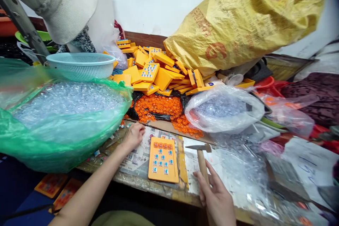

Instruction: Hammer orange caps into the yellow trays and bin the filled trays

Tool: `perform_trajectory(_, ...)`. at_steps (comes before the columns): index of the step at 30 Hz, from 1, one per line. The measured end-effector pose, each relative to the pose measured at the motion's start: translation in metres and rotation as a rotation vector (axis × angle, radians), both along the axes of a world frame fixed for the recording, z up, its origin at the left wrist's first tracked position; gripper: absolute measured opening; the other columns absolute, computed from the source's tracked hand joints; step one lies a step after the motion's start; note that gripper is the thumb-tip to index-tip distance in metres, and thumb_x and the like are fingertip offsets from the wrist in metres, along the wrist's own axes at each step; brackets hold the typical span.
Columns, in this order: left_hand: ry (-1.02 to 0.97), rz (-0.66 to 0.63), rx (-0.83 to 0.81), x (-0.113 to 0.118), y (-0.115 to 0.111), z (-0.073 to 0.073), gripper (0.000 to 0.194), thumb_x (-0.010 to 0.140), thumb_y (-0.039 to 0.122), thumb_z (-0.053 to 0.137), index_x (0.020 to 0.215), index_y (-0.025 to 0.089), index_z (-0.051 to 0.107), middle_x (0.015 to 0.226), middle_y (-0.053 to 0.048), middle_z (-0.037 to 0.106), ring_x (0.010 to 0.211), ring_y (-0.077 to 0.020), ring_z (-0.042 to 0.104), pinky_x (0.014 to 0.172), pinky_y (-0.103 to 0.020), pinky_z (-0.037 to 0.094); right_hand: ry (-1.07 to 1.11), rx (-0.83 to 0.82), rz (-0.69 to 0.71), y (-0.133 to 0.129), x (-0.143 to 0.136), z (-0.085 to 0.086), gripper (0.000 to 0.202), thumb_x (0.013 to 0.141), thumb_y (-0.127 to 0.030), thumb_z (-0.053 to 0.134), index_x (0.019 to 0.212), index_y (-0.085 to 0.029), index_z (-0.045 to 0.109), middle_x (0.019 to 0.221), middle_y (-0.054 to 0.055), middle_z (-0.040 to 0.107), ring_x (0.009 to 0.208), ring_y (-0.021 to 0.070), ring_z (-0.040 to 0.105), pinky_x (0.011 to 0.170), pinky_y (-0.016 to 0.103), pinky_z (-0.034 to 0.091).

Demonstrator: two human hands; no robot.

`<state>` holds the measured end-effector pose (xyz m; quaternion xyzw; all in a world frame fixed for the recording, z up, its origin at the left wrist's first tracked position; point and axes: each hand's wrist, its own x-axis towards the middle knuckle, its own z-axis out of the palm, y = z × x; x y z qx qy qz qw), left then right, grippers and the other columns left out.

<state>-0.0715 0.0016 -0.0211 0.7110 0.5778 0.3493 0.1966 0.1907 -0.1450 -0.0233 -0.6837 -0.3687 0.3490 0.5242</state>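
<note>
My right hand (215,190) is wrapped round the wooden handle of a small hammer (202,162), its metal head up and pointed at one end. Left of the hammer, an orange plastic board (163,178) lies flat on the worktop. Several small blue-and-silver pieces sit in it, and a row of orange rings lines its far end. My left hand (134,136) is at the board's far left, apart from it, with fingers curled together. Whatever they may hold cannot be made out. Just beyond it lie loose orange rings (159,106) in a black bag.
A green bag (66,144) of clear plastic pieces fills the left side, below a light-blue basket (81,64). Orange boards (162,77) are heaped at the back beside a yellow sack (238,24). A white bag (201,123) of clear pieces and loose clear plastic (241,169) lie right.
</note>
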Motion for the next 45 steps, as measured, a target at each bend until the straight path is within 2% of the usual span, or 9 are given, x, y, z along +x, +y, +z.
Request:
perform_trajectory(6, 0.062, -0.143, -0.026, 0.007, -0.016, -0.003, 0.017, 0.08, 0.012, 0.054, 0.079, 0.018, 0.071, 0.079, -0.004, 0.069, 0.074, -0.0167, 0.064, 0.074, -0.028, 0.051, -0.002, -0.079, -0.003, 0.004, 0.0, 0.0, 0.075, 0.069, -0.052, 0.07, 0.135, -0.022, 0.052, 0.082, 0.004, 0.073, 0.047, 0.0145, 0.057, 0.039, 0.025, 0.042)
perform_trajectory(13, 0.127, -0.083, 0.045, 0.006, -0.017, -0.018, 0.023, 0.085, 0.017, 0.046, 0.08, 0.016, 0.068, 0.082, -0.007, 0.055, 0.08, -0.0209, 0.056, 0.075, -0.034, 0.049, -0.064, -0.034, 0.02, 0.005, 0.004, -0.009, 0.064, 0.072, -0.05, 0.067, 0.129, -0.022, 0.058, 0.09, 0.007, 0.074, 0.067, 0.0225, 0.068, 0.049, 0.029, 0.052)
perform_trajectory(18, 0.116, -0.079, 0.073, 0.008, -0.024, -0.012, 0.026, 0.084, 0.014, 0.044, 0.097, 0.015, 0.066, 0.084, -0.008, 0.058, 0.084, -0.0223, 0.056, 0.078, -0.037, 0.049, -0.111, -0.018, 0.023, 0.001, 0.001, -0.005, 0.06, 0.074, -0.049, 0.066, 0.127, -0.022, 0.061, 0.1, 0.007, 0.074, 0.081, 0.0262, 0.07, 0.059, 0.033, 0.059)
perform_trajectory(22, 0.02, -0.146, 0.103, 0.041, -0.047, 0.004, 0.038, 0.086, 0.018, 0.048, 0.124, 0.016, 0.054, 0.091, -0.007, 0.063, 0.085, -0.0201, 0.058, 0.079, -0.034, 0.05, -0.194, 0.034, 0.058, -0.005, -0.002, -0.003, 0.05, 0.078, -0.047, 0.063, 0.122, -0.023, 0.064, 0.12, 0.005, 0.067, 0.11, 0.0288, 0.063, 0.088, 0.037, 0.055)
perform_trajectory(26, 0.072, -0.229, 0.187, 0.082, -0.064, 0.007, 0.045, 0.085, 0.018, 0.054, 0.13, 0.014, 0.049, 0.086, -0.008, 0.066, 0.083, -0.024, 0.058, 0.075, -0.039, 0.05, -0.241, 0.069, 0.178, -0.006, -0.005, -0.002, 0.044, 0.084, -0.042, 0.058, 0.124, -0.023, 0.063, 0.13, 0.005, 0.06, 0.121, 0.026, 0.056, 0.103, 0.04, 0.044)
perform_trajectory(34, 0.066, -0.124, 0.253, 0.09, -0.064, -0.008, 0.048, 0.081, 0.015, 0.06, 0.128, 0.012, 0.05, 0.08, -0.007, 0.068, 0.076, -0.0231, 0.062, 0.07, -0.039, 0.053, -0.436, 0.083, 0.298, -0.005, -0.016, 0.018, 0.038, 0.091, -0.036, 0.047, 0.127, -0.03, 0.059, 0.119, 0.003, 0.067, 0.11, 0.02, 0.063, 0.092, 0.027, 0.05)
perform_trajectory(39, 0.029, -0.122, 0.258, 0.09, -0.065, -0.009, 0.053, 0.08, 0.014, 0.061, 0.131, 0.013, 0.048, 0.079, -0.006, 0.069, 0.076, -0.0227, 0.063, 0.072, -0.039, 0.054, -0.506, 0.229, 0.295, -0.004, -0.017, 0.029, 0.039, 0.091, -0.029, 0.048, 0.129, -0.032, 0.057, 0.109, 0.002, 0.07, 0.094, 0.0152, 0.068, 0.082, 0.02, 0.051)
perform_trajectory(42, 0.021, -0.109, 0.246, 0.091, -0.064, -0.01, 0.053, 0.08, 0.013, 0.061, 0.131, 0.016, 0.048, 0.08, -0.005, 0.069, 0.075, -0.0218, 0.063, 0.071, -0.038, 0.054, -0.548, 0.116, 0.336, -0.004, -0.015, 0.025, 0.039, 0.093, -0.033, 0.044, 0.13, -0.032, 0.057, 0.097, 0.003, 0.072, 0.081, 0.014, 0.07, 0.074, 0.02, 0.053)
perform_trajectory(45, 0.014, -0.107, 0.251, 0.091, -0.064, -0.01, 0.051, 0.08, 0.013, 0.06, 0.13, 0.016, 0.048, 0.079, -0.004, 0.068, 0.075, -0.0215, 0.063, 0.071, -0.037, 0.054, -0.537, 0.035, 0.306, -0.004, -0.011, 0.019, 0.04, 0.091, -0.037, 0.045, 0.129, -0.032, 0.058, 0.108, 0.003, 0.071, 0.088, 0.0168, 0.07, 0.076, 0.022, 0.054)
